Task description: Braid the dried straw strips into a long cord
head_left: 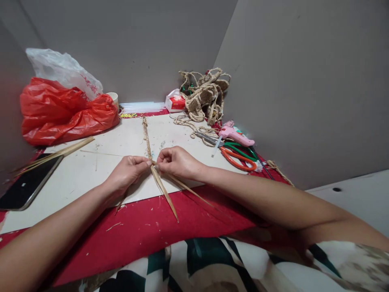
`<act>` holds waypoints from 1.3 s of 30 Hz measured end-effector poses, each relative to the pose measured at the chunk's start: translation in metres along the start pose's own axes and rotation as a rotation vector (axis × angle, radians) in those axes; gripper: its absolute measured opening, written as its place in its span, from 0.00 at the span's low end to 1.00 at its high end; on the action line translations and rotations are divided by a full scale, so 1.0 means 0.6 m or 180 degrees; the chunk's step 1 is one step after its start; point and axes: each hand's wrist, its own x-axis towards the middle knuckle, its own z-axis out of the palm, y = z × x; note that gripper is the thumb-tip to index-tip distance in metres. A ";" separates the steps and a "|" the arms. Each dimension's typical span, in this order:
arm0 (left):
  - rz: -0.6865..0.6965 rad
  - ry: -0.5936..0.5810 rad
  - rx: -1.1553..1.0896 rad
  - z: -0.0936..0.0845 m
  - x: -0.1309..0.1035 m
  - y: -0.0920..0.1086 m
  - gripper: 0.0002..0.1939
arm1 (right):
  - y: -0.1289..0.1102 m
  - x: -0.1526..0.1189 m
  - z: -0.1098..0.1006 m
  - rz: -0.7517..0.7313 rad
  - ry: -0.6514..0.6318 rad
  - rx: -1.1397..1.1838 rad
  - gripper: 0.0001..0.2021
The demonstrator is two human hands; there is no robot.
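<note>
A thin straw braid [147, 138] runs lengthwise over the white board [115, 140], its far end near the board's back edge. At its near end, my left hand [129, 170] pinches the straw between thumb and forefinger. My right hand [176, 162], almost touching the left, has its fingers closed on the straw just to the right. Loose flat strands [165, 194] fan out from between the hands toward me, over the red cloth [136, 231]. Another strand end pokes out below my left hand.
Red plastic bag [67, 111], phone [30, 182] and straw leaves [65, 152] lie left. Coiled braided rope [206, 97] and a tissue box [175, 102] sit at the back. Orange-handled scissors [238, 159] and a pink glue gun [235, 134] lie right. Grey walls rise behind.
</note>
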 end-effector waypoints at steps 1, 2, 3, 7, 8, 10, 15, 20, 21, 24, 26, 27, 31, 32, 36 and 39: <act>-0.0025 0.0032 0.0035 0.001 0.000 0.000 0.11 | -0.001 0.000 0.001 -0.0020 0.0013 -0.0058 0.02; -0.0027 0.0070 0.0053 0.002 0.000 0.001 0.10 | -0.002 0.000 0.001 -0.0029 0.0022 -0.0099 0.02; -0.0005 0.0112 0.0053 0.003 -0.001 0.001 0.10 | -0.003 0.001 0.002 -0.0024 0.0027 -0.0123 0.02; 0.0149 0.0275 0.0011 0.010 -0.003 0.002 0.10 | -0.003 0.002 0.006 0.0032 0.0062 -0.0293 0.04; 0.0174 0.0317 0.0007 0.011 -0.004 0.002 0.10 | -0.002 0.001 0.006 -0.0047 0.0130 -0.0421 0.04; 0.0183 0.0370 -0.0013 0.013 -0.005 0.002 0.10 | 0.002 0.000 0.003 -0.0296 0.0294 -0.0784 0.08; 0.0157 0.0332 -0.0119 0.013 -0.004 0.001 0.06 | 0.011 -0.005 -0.016 -0.0530 -0.0140 -0.1091 0.11; 0.0170 0.0302 -0.0073 0.012 -0.003 0.002 0.07 | 0.013 -0.003 -0.022 -0.0508 -0.0655 -0.0507 0.14; 0.0178 0.0307 -0.0064 0.012 -0.003 0.002 0.07 | 0.012 -0.002 -0.020 -0.0479 -0.0710 -0.0401 0.12; 0.0234 0.0334 -0.0001 0.010 0.000 0.000 0.07 | 0.011 0.000 -0.018 -0.0246 -0.0943 -0.0095 0.09; 0.0312 0.0278 0.0044 0.008 0.003 -0.005 0.08 | 0.009 0.001 -0.016 -0.0012 -0.0968 0.0119 0.12; 0.0360 0.0240 0.0074 0.008 0.005 -0.008 0.08 | 0.008 0.001 -0.015 0.0111 -0.0937 0.0237 0.12; 0.0558 0.0243 0.0277 0.007 0.009 -0.017 0.09 | -0.003 -0.003 0.004 0.0381 -0.0703 0.0685 0.11; 0.0590 0.0262 0.0260 0.007 0.009 -0.018 0.09 | -0.006 -0.005 0.011 0.0419 -0.0598 0.0733 0.11; 0.0466 0.0227 -0.0073 0.013 0.000 -0.013 0.08 | -0.016 -0.014 0.039 0.0361 -0.0150 0.0218 0.13; 0.0332 0.0225 -0.0210 0.017 -0.008 -0.006 0.10 | -0.016 -0.020 0.048 -0.0203 0.0225 -0.0956 0.13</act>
